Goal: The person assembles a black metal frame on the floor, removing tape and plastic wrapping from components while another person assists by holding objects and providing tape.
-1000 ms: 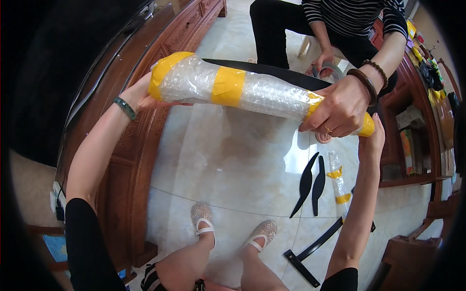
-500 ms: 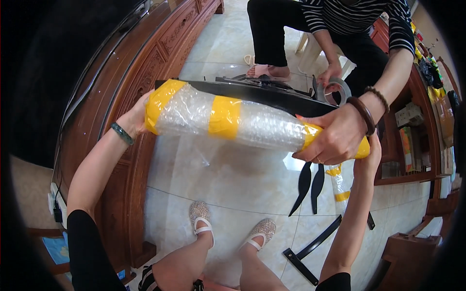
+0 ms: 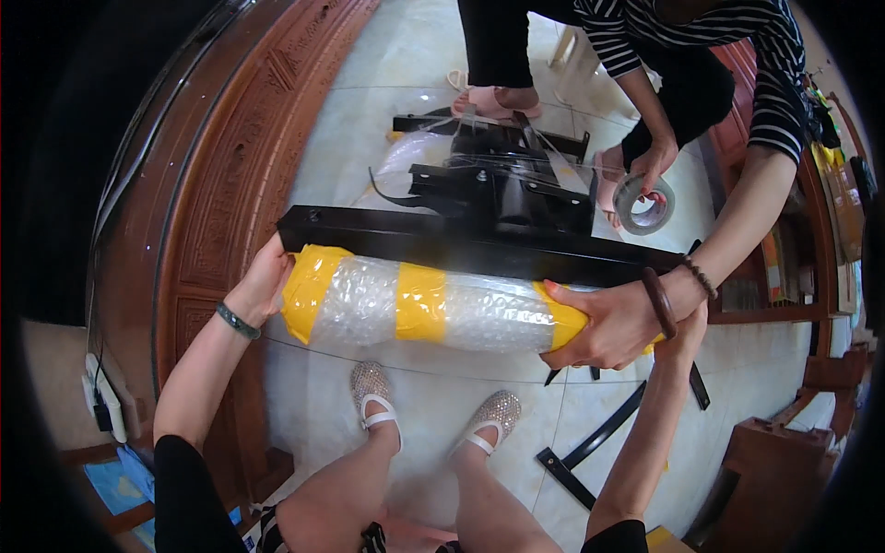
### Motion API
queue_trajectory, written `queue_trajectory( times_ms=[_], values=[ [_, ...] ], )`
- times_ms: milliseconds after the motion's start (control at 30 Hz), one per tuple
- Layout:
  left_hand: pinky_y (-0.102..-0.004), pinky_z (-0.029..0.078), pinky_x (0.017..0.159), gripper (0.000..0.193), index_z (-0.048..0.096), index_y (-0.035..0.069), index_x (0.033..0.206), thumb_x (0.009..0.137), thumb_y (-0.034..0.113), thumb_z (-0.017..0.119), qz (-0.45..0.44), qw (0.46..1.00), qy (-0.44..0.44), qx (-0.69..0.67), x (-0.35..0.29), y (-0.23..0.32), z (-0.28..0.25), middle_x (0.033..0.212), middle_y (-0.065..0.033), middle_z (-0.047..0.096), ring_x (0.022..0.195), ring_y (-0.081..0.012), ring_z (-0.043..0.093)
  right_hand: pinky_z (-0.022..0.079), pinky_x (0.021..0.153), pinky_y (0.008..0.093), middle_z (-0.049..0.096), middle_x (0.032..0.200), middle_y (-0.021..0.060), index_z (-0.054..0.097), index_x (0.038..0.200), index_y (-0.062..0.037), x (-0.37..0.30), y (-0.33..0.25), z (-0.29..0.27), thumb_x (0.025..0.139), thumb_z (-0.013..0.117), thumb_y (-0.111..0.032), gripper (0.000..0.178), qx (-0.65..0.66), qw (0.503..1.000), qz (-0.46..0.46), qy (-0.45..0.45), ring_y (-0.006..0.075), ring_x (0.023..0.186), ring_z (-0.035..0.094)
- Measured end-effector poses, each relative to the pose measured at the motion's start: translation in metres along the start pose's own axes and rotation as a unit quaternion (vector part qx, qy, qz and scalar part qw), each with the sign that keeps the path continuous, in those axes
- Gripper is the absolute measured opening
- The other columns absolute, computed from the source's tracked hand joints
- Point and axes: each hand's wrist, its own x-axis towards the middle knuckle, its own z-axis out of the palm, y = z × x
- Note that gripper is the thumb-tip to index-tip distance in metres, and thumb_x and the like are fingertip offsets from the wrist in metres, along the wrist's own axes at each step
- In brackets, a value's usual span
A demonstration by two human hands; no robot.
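A long bubble-wrapped roll [image 3: 470,309] with yellow tape bands at both ends and near the middle lies level in front of me, above my feet. My left hand [image 3: 263,281], a green bracelet on its wrist, cups the roll's left end. My right hand [image 3: 690,324] is at the right end, mostly hidden behind a co-worker's hand [image 3: 608,323] that grips the yellow end and wears dark bead bracelets. The co-worker's other hand holds a roll of clear tape [image 3: 643,203].
A long black metal bar [image 3: 433,241] lies just beyond the roll, with a black metal frame [image 3: 502,180] partly in plastic film behind it. Black blades and strips [image 3: 599,442] lie on the tiled floor at the right. Carved wooden furniture [image 3: 221,175] curves along the left.
The roll sits lower and nearer to me than before. The black bar and frame have come into full view behind it. Both of my hands and the co-worker's hand stay on its ends.
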Motion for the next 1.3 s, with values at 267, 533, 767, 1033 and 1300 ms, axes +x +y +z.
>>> queue_trajectory(
  times_ms=[267,533,767,1033,1300],
  values=[
    [-0.0383,0.054,0.086,0.050,0.060,0.003,0.116,0.098,0.043,0.037,0.009,0.997,0.038,-0.063,0.003,-0.056,-0.038,0.111,-0.0124,0.065,0.099,-0.0255,0.064,0.049,0.087,0.0366,0.061,0.111,0.0103,0.051,0.121,-0.0024,-0.028,0.022,-0.011,0.095,0.040,-0.025,0.036,0.040,0.995,0.085,0.045,0.0225,0.100,0.061],
    [-0.0395,0.039,0.102,0.050,0.054,0.006,0.122,0.097,0.045,0.034,0.000,0.996,0.039,-0.074,0.007,-0.108,-0.072,0.122,-0.0074,0.057,0.113,-0.0235,0.051,0.044,0.096,0.0347,0.057,0.124,0.0140,0.046,0.129,-0.0011,-0.039,0.061,-0.044,0.098,0.039,-0.029,0.042,0.058,0.998,0.033,-0.011,0.0215,0.112,0.056],
    [-0.0397,0.041,0.100,0.053,0.058,0.008,0.119,0.096,0.051,0.036,0.020,0.998,0.029,-0.043,0.006,-0.131,-0.080,0.120,-0.0047,0.058,0.110,-0.0218,0.053,0.044,0.097,0.0357,0.055,0.126,0.0169,0.045,0.131,-0.0045,-0.055,0.075,-0.037,0.100,0.035,-0.042,0.050,0.040,0.996,0.042,0.062,0.0242,0.114,0.054],
    [-0.0395,0.042,0.097,0.058,0.063,0.011,0.111,0.092,0.061,0.041,-0.005,0.994,0.097,-0.043,0.006,-0.147,-0.070,0.111,-0.0032,0.060,0.105,-0.0200,0.053,0.044,0.098,0.0362,0.058,0.122,0.0173,0.048,0.129,0.0022,-0.055,0.101,-0.052,0.098,0.036,-0.053,0.064,0.057,0.996,0.030,0.062,0.0228,0.114,0.055],
    [-0.0400,0.039,0.099,0.059,0.063,0.009,0.111,0.092,0.061,0.042,-0.009,0.991,0.122,-0.059,0.011,-0.158,-0.074,0.111,-0.0037,0.060,0.107,-0.0210,0.052,0.043,0.097,0.0357,0.060,0.119,0.0171,0.051,0.126,0.0023,-0.056,0.112,-0.056,0.097,0.035,-0.055,0.066,0.056,0.995,0.024,0.083,0.0225,0.113,0.056]
  ],
)
